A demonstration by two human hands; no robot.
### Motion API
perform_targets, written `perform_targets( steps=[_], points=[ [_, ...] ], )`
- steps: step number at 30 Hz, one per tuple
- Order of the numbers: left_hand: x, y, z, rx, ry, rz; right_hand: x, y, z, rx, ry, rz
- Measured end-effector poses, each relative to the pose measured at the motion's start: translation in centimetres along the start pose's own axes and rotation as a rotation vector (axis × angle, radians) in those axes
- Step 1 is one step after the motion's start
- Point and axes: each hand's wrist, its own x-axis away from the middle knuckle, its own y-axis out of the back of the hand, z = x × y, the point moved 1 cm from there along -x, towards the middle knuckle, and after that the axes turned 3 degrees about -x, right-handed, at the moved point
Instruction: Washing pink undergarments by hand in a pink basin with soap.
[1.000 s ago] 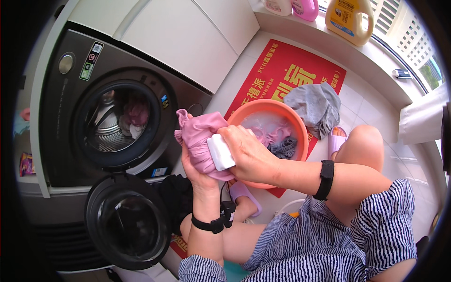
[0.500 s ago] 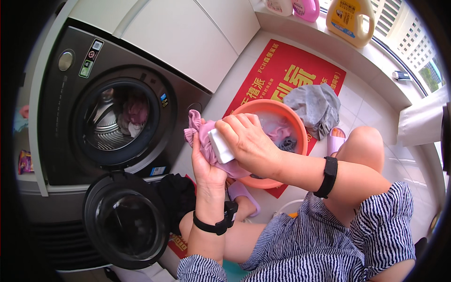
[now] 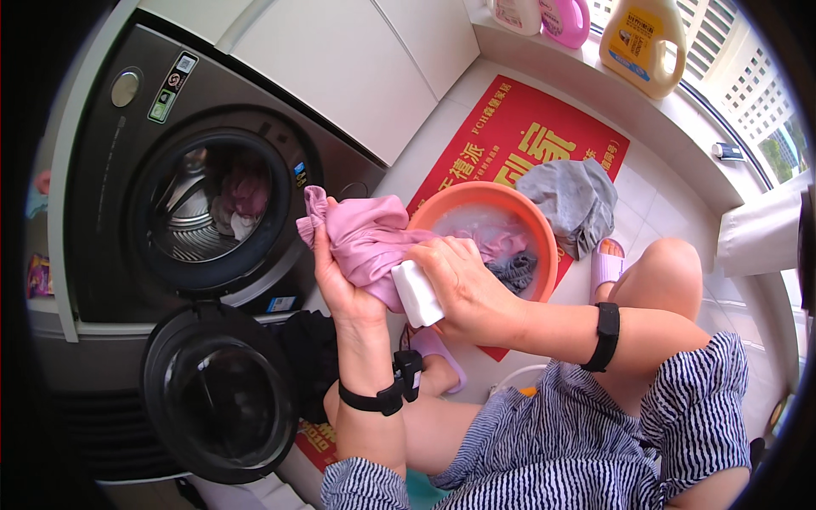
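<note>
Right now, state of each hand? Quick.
Left hand: holding the pink cloth, fingers partly hidden by it.
Right hand: closed, holding the white block.

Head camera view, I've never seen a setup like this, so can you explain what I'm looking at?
No robot here: a person wears the camera on their head, looking down, and its wide view bends straight edges. The bare left hand holds pink cloth; the right hand grips a white block against it. Nearby, an orange basin partly over a red mat holds cloudy water and clothes, beside a grey garment. At left, the washing machine stands open.
</note>
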Motion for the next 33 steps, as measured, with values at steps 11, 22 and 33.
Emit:
perform_targets(
  steps=[11, 22, 33],
  points=[
    [2.1, -0.1, 4.2, 0.096, 0.236, 0.313, -2.9, 1.9, 0.9, 0.262, 0.169, 0.111],
    [2.0, -2.4, 4.3, 0.034, 0.174, 0.046, -3.0, 1.3, -0.8, 0.222, -0.061, -0.085],
    [1.9, -0.4, 5.6, 0.478, 0.582, 0.380, -4.0, 2.7, 0.3, 0.438, 0.242, 0.065]
  ],
)
